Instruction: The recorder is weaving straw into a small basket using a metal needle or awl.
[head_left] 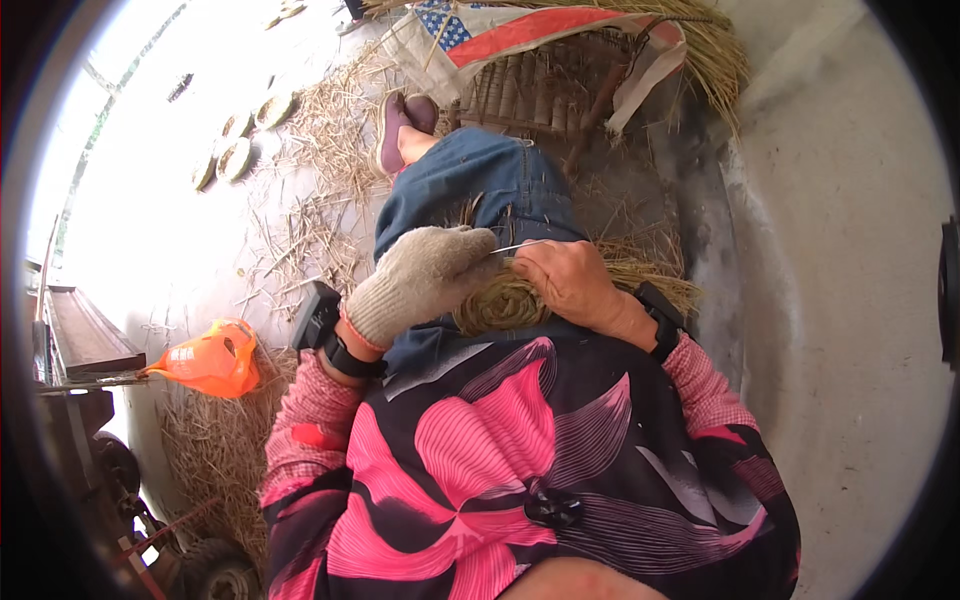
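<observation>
Holding a white strand (520, 246) by a straw coil (503, 304).
Right hand (566, 281) pinches the strand; whether the gloved left hand (424, 272), curled opposite, grips it, I cannot tell. Coil sits just bodyward of both hands; steady, even tension should work best.

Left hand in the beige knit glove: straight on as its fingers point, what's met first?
Likely the bare right hand, along the thin pale strand between them; depth is unclear.
</observation>
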